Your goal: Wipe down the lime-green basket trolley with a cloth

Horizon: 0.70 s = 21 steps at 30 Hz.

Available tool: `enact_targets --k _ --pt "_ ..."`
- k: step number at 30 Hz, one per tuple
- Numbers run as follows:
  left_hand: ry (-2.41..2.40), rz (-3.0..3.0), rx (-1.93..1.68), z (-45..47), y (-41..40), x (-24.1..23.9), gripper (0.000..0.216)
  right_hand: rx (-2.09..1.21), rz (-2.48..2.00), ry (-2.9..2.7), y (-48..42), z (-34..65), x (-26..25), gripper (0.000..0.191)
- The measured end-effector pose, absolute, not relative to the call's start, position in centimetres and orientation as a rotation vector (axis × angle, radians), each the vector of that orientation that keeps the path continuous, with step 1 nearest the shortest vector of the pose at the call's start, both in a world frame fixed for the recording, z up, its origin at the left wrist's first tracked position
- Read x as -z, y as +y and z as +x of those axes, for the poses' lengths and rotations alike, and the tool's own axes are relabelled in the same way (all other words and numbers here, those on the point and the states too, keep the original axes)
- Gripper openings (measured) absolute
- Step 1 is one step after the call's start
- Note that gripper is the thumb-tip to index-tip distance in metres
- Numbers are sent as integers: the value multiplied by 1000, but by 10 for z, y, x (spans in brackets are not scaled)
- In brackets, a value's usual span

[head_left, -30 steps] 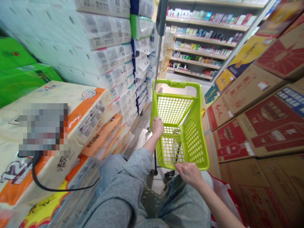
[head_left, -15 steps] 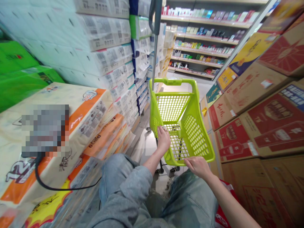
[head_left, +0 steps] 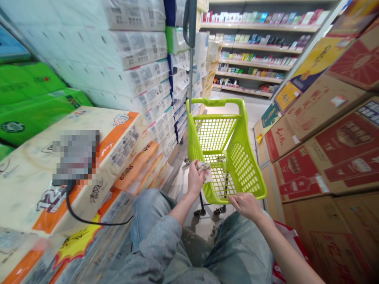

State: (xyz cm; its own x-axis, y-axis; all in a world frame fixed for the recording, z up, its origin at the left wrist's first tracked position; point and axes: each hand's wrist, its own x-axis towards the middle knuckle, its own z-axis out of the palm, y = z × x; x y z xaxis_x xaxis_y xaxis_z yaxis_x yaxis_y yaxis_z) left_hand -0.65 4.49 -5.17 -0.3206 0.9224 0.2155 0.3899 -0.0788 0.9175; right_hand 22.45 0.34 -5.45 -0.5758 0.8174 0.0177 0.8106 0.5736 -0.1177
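Observation:
A lime-green shopping basket cart [head_left: 245, 122] stands in front of my knees, its mesh inside visible. My left hand [head_left: 194, 179] is closed on a crumpled, stained wipe [head_left: 204, 169] at the basket's left rim. Part of that wipe hangs over the inner side of the rim. My right hand [head_left: 245, 205] is closed around the near rim of the basket, thumb side toward the middle. A grey pull handle [head_left: 191, 35] rises from the cart's far left corner.
Tissue packs [head_left: 139, 75] are stacked high on the left. A blurred-out device [head_left: 77, 154] with a black cable [head_left: 97, 223] lies on a nearer tissue pack [head_left: 118, 136]. Cardboard boxes [head_left: 308, 110] line the right side. Shelves of small goods [head_left: 254, 47] stand ahead.
My left hand has shifted slightly left and down along the rim, and the wipe in it now shows more. My right hand stays on the near rim. The view has turned slightly left.

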Motion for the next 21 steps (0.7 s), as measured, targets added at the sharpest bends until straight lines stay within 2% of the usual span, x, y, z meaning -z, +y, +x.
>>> enact_targets --k 4,6,9,15,21 --pt "1713 1645 -1446 -25 83 27 24 -126 -1414 -2717 -2 217 54 57" --pt "1781 1713 -1282 -26 99 19 17 -120 -1406 -2716 -3 214 53 56" --pt "1933 1758 -1010 -17 109 17 21 -118 -1396 -2713 -4 213 52 56" --pt "2120 1923 -650 6 86 26 19 -63 -1427 -2710 -1 218 52 57" --pt "2073 2013 -555 27 38 33 15 9 -1513 -2686 5 225 58 58"
